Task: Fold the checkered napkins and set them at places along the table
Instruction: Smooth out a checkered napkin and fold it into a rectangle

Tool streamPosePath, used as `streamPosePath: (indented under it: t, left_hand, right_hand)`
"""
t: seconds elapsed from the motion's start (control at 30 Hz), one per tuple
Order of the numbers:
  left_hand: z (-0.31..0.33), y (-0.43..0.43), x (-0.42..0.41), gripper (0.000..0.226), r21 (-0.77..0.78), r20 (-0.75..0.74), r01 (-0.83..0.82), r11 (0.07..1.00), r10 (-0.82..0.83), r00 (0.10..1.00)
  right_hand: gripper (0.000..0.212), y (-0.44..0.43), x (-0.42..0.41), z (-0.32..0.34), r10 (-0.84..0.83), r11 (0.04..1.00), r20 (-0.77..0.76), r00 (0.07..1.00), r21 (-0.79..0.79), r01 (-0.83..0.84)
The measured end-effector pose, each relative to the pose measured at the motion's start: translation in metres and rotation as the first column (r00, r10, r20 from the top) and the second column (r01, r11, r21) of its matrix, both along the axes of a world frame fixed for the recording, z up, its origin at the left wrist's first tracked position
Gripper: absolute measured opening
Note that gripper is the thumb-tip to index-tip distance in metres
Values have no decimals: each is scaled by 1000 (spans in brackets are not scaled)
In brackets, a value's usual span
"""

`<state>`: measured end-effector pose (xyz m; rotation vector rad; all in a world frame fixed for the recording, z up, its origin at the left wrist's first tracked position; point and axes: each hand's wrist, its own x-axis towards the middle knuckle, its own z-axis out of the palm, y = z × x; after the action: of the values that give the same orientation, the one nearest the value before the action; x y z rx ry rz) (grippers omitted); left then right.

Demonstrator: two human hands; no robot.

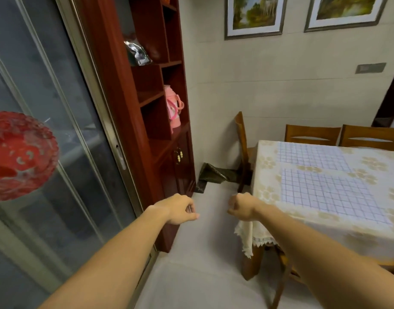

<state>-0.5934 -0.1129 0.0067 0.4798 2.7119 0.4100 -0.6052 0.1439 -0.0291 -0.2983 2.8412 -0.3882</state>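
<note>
Left forearm (pixel 115 253) and right forearm (pixel 320 253), both bare, reach forward from the bottom edge, over the floor (pixel 202 275).

Left grip (pixel 180 209): fingers loosely curled, thumb out, nothing held. It hangs in front of the foot of the cabinet (pixel 147 108). A thin grey line shows by the fingers; I cannot tell what it is.

Right grip (pixel 240 208): fingers curled downward, relaxed, nothing held. It hovers just beside the near corner of the surface (pixel 314 226), apart from both napkins.

Napkins: two in view, both on the surface, on top of the cream tablecloth (pixel 247 237).
- near napkin (pixel 329 192): spread flat, one layer as far as I can see, no crease visible.
- far napkin (pixel 311 158): also spread flat, just beyond the near one, with a strip of cloth between them. It lies towards the far-side chairs (pixel 311 134).

Progress (judgement): folding not begun on either napkin, and neither is set as a folded place piece. Both folds and all placing remain. The right part of the surface is out of frame, so any further napkins or finished places cannot be counted.
</note>
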Motion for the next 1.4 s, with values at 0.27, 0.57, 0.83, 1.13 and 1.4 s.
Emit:
streamPosePath:
  t: [0.27,0.57,0.83,1.13,1.4]
  left_hand:
    - [-29,-11,-141,29,21,41,68,997,-69,997]
    - [-17,-27,-321,25,11,-10,218,976,-218,976]
    - [-31,41,-426,16,29,12,416,909,-416,909]
    - [-32,132,-543,20,-52,62,494,868,-491,869]
    - [-20,221,-635,19,-203,78,596,777,-594,801]
  right_hand:
    - [37,-12,-117,-33,-54,998,50,997,41,52]
    - [34,-23,-238,-21,-284,959,6,959,25,283]
    - [24,11,-306,-38,-440,897,28,898,51,438]
    - [38,94,-413,-47,-487,873,66,871,48,485]
    - [38,170,-490,-47,-592,798,33,805,-116,591]
